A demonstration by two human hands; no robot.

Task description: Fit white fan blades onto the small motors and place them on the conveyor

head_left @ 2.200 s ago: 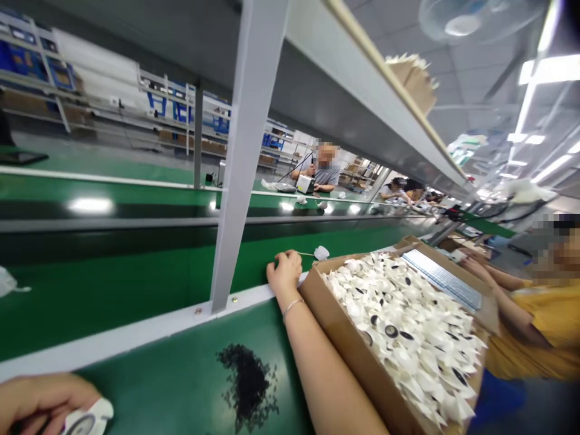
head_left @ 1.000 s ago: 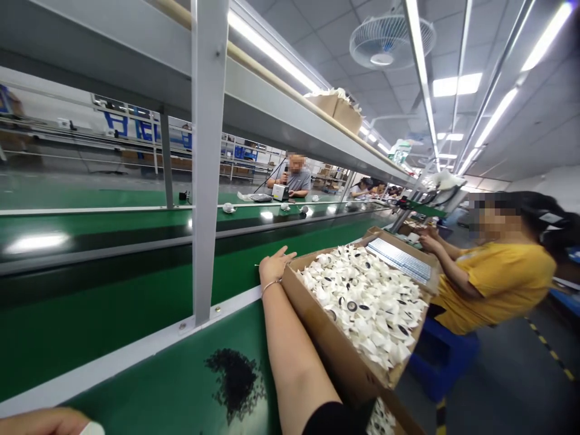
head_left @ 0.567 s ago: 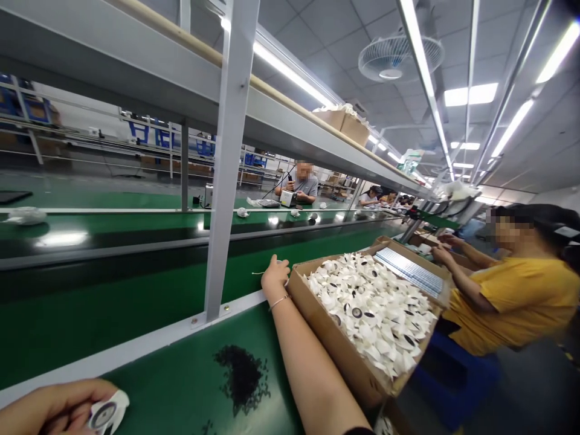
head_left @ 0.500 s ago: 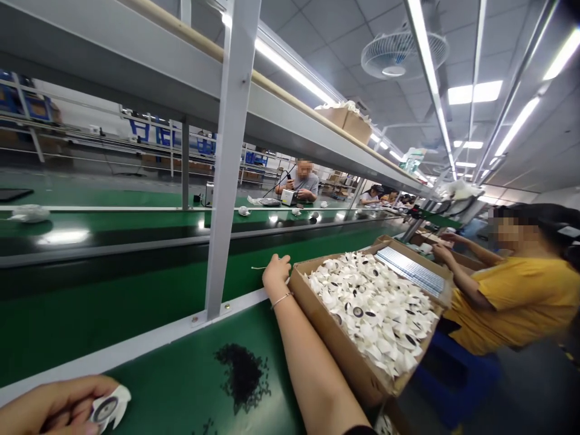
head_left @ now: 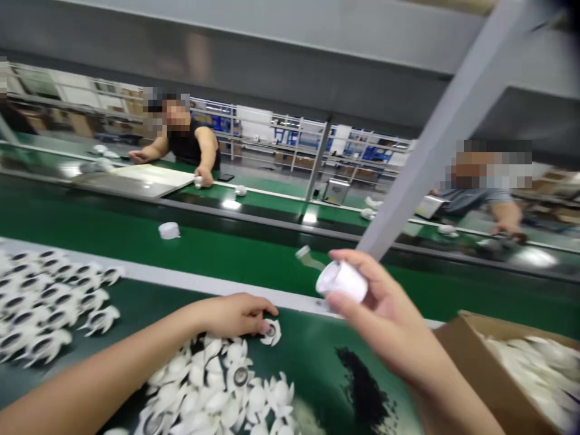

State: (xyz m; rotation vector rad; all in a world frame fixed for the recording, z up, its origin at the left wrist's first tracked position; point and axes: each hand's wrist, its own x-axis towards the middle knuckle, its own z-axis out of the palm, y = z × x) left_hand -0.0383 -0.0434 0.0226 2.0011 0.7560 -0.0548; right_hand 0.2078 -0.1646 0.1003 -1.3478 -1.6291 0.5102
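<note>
My left hand (head_left: 238, 315) reaches in from the left, its fingertips closed on a small white fan impeller (head_left: 272, 333) with a dark ring at its hub. A heap of similar white impellers (head_left: 222, 386) lies just below that hand. Up over the belt edge, my right hand (head_left: 380, 296) grips a white cup-shaped housing (head_left: 344, 281) between thumb and fingers. A pale wire or strip with a small end piece (head_left: 304, 254) trails left from the housing, blurred. Small black pieces (head_left: 368, 393) lie in a pile below my right hand.
Rows of white impellers (head_left: 40, 302) stand at left. Another white round part (head_left: 169, 230) sits on the green belt (head_left: 254, 248). A cardboard box (head_left: 480, 362) of white parts is at right. A slanted metal post (head_left: 435, 133) rises behind my right hand. Co-workers sit across the line.
The view has swung left. My right hand, earlier on the belt beside the box, now holds up the white housing. My left hand still has an impeller, now near the heap.
</note>
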